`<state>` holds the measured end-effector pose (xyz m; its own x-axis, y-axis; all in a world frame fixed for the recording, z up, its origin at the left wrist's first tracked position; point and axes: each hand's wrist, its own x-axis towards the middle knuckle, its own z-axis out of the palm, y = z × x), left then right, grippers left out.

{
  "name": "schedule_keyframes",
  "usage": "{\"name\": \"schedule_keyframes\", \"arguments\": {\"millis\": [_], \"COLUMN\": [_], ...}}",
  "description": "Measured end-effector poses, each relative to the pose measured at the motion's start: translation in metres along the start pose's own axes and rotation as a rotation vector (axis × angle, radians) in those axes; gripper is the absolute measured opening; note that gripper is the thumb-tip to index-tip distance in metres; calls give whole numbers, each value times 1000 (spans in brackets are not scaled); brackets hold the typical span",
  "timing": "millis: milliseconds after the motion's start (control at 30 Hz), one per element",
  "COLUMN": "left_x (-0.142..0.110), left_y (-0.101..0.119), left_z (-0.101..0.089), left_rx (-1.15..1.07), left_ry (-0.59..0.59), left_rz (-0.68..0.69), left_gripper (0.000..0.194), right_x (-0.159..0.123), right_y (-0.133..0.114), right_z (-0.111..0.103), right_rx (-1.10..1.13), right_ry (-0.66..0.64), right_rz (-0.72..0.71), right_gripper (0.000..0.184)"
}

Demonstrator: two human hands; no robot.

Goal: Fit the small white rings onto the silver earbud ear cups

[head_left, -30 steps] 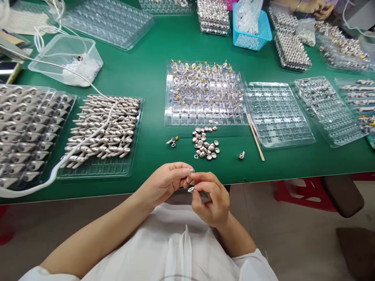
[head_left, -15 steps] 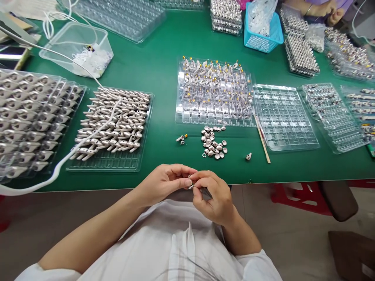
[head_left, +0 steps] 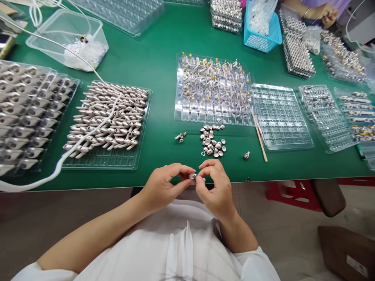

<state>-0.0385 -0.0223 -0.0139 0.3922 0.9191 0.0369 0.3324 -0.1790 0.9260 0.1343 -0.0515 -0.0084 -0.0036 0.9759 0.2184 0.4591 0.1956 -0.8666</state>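
Silvery piece (head_left: 192,176) (small), left fingers (head_left: 183,168) holding, right fingers (head_left: 208,171) touching; green table (head_left: 159,70)

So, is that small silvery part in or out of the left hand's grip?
In: the small silvery part sits pinched in the left hand, between thumb and forefinger, with the right hand at its other side.

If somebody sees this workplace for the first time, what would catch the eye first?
Probably the left hand and right hand, close together at the near table edge, with a small part at their fingertips. Just beyond them lie loose silvery caps, and behind these a clear tray of yellow-tipped pieces. The bright blue basket, farther back and right of centre, also stands out against the green table.
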Motion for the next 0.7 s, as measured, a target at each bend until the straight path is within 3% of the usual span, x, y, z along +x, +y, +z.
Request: {"name": "schedule_keyframes", "arguments": {"millis": [200, 700], "left_x": [0, 3], "left_y": [-4, -12], "left_z": [1, 7], "left_rx": [119, 188], "left_ry": [25, 38], "left_rz": [165, 322], "left_gripper": [11, 10], "right_x": [2, 3], "right_y": [2, 6], "right_z": [-1, -1], "right_rx": [-43, 2], "right_ry": [-70, -125], "right_rz": [-1, 71], "right_gripper": [12, 12]}}
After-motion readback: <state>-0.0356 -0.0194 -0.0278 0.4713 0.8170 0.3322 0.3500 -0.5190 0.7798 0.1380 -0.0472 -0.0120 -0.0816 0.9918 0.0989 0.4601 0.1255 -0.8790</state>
